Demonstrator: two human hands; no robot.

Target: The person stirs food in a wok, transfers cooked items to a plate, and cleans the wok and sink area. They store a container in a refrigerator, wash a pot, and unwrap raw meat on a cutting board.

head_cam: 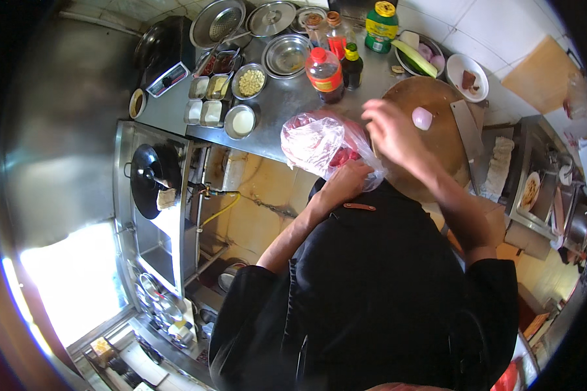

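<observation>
At the front edge of the steel worktop point(274, 141) lies a clear plastic bag point(318, 141) with red raw meat point(345, 156) inside. My left hand point(349, 176) grips the bag's near edge, close to my black apron. My right hand point(391, 132), slightly blurred, hovers between the bag and a round wooden chopping board point(420, 161). Its fingers are loosely bent and apart, and I see nothing in them. On the board sit a piece of peeled onion point(422, 118) and a cleaver point(466, 128), the blade lying along the right side.
Behind the bag stand a red-capped sauce bottle point(324, 78) and a dark bottle point(352, 68). Seasoning tins point(210, 97) and a bowl of garlic cloves point(251, 82) are at left. A vegetable bowl point(420, 54) and a white bowl point(467, 78) edge the board. A wok point(154, 181) sits farther left.
</observation>
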